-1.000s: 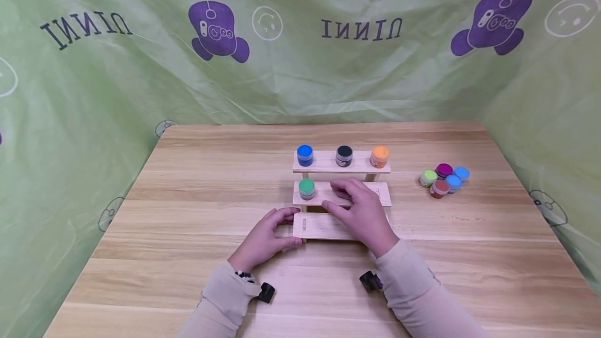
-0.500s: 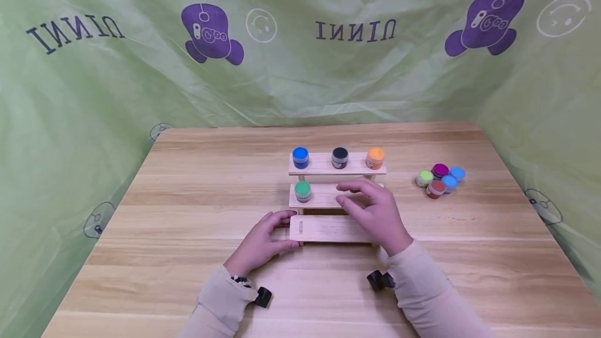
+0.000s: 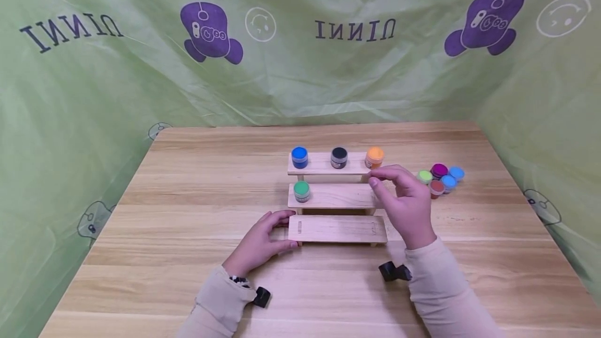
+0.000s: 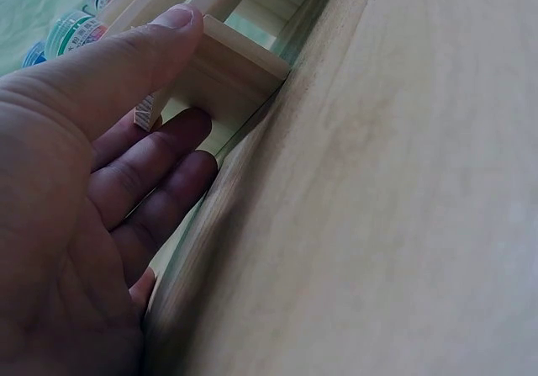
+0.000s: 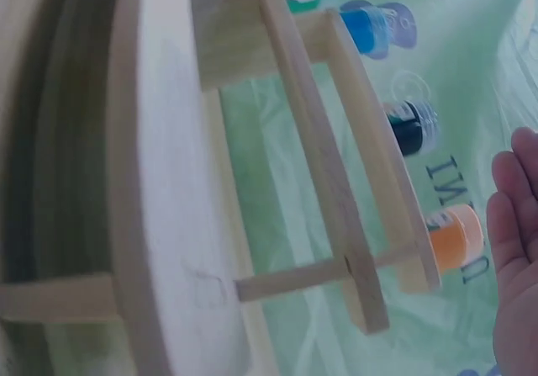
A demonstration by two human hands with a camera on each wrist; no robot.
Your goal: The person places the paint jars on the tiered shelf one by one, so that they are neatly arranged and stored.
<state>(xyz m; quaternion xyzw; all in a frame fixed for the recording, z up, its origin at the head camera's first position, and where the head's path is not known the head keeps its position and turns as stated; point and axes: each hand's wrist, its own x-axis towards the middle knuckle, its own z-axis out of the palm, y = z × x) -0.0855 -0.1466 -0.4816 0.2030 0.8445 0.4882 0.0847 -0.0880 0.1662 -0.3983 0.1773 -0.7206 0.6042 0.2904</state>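
A three-step wooden rack (image 3: 338,229) stands mid-table. My left hand (image 3: 260,243) grips the left end of its lowest step, thumb at the front corner and fingers at the back one; the left wrist view shows the thumb (image 4: 172,35) against the wood. On the middle step sits a green paint jar (image 3: 302,191). Along the top step stand a blue paint jar (image 3: 299,157), a black one and an orange paint jar (image 3: 374,157). My right hand (image 3: 407,207) hovers off the rack's right end, holding nothing, thumb and forefinger slightly apart.
To the right of the rack, several more paint jars stand clustered: a lime green jar (image 3: 424,177), a purple jar (image 3: 439,171), a red-brown jar (image 3: 436,188) partly behind my right hand, and two light blue ones. A green printed cloth (image 3: 300,82) hangs behind the table.
My right hand has moved right from over the middle step to beyond the rack's right end, beside the jar cluster. My left hand stays at the lowest step. The head view has shifted slightly.
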